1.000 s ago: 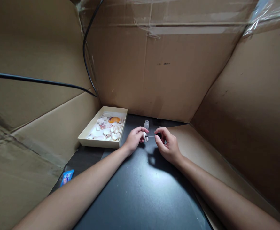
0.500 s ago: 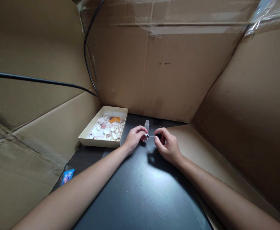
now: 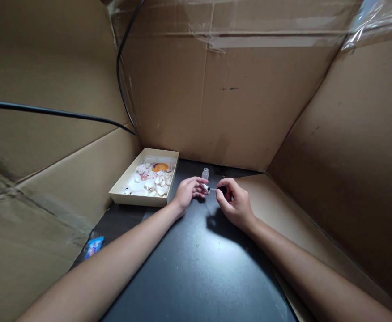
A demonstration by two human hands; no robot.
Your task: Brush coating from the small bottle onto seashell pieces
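Note:
Between the fingers of my left hand is a small whitish shell-like piece with a dark patch at its right end. My right hand pinches the black cap of a thin applicator. Its pale stem points left, and the tip meets or nearly meets the piece; contact is too small to make out. Just behind my left fingertips stands a small clear bottle, upright with its neck uncovered. Both hands are held above the dark table.
A cream tray of pale shells and an orange item stands at the left back. A blue packet lies by my left forearm. Cardboard walls surround the table, a flat cardboard sheet lies right, and black cables hang left.
My left fingers have spread a little and the whitish piece has turned, showing more of its pale side. My right hand has barely moved.

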